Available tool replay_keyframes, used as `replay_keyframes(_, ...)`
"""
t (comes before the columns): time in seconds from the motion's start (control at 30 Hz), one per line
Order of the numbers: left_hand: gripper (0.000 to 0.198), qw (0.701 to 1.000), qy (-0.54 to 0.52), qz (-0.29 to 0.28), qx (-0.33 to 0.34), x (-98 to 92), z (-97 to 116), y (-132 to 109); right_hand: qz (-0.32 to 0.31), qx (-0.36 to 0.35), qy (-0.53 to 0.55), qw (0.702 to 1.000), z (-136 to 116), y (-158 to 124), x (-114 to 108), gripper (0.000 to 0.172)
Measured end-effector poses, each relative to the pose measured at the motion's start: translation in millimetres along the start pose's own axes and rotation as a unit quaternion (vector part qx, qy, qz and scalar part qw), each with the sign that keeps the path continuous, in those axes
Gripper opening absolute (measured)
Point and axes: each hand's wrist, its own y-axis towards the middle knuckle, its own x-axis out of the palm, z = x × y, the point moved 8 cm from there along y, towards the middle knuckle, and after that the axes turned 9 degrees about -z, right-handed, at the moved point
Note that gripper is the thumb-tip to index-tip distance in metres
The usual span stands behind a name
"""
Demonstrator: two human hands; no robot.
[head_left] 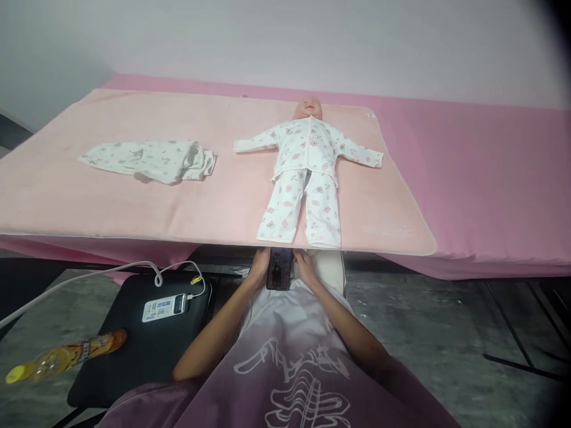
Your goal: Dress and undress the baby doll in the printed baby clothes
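Observation:
My left hand (259, 263) and my right hand (305, 265) grip a dark smartphone (279, 270) by its two sides, just below the front edge of the table. The table edge hides part of my fingers. Beyond the phone a baby doll (309, 107) lies on its back, arms spread. It wears a white patterned top (308, 142) and matching trousers (322, 208), whose leg ends reach the near edge. To the doll's left lies a bundled white patterned garment (147, 159), apart from both hands.
A peach mat (214, 208) covers much of the table, over a pink cloth (482, 178). On the left, a black stool (147, 356) bears a white power bank (164, 308) with a cable (89, 273) and an orange drink bottle (66, 355). Metal legs (521, 365) stand at right.

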Motion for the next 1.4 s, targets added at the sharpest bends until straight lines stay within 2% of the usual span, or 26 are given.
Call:
replay_keyframes(0.27,0.047,0.998,0.058,0.008,-0.021,-1.3,-4.8,-11.0,-0.019,-0.025,-0.001,1.000,-8.6,-3.3,2.2,0.047)
replay_keyframes(0.4,0.053,0.999,0.021,-0.002,-0.038,-1.3,-9.5,-19.4,-0.027,-0.030,-0.003,0.999,-9.5,-4.8,2.6,0.048)
replay_keyframes(0.63,0.055,0.998,-0.052,-0.037,-0.014,6.0,-7.2,-24.3,-0.031,-0.033,-0.002,0.999,-8.4,-6.4,2.4,0.048)
replay_keyframes(0.83,0.054,0.997,-0.046,-0.055,-0.016,7.4,-6.4,-26.1,-0.030,-0.033,0.002,0.999,-9.8,-5.8,1.3,0.046)
replay_keyframes(1.0,0.055,0.997,-0.059,-0.056,-0.014,6.9,-8.8,-25.3,-0.027,-0.026,0.006,0.999,-8.0,-5.4,1.0,0.045)
replay_keyframes(1.23,0.054,1.000,0.019,-0.019,-0.012,0.9,-6.7,-26.4,-0.026,-0.015,0.009,1.000,-4.4,-5.0,-0.6,0.044)
replay_keyframes(1.4,0.051,1.000,-0.006,-0.023,-0.006,3.4,-4.0,-25.2,-0.025,-0.014,0.014,0.999,-0.9,-3.7,-1.0,0.045)
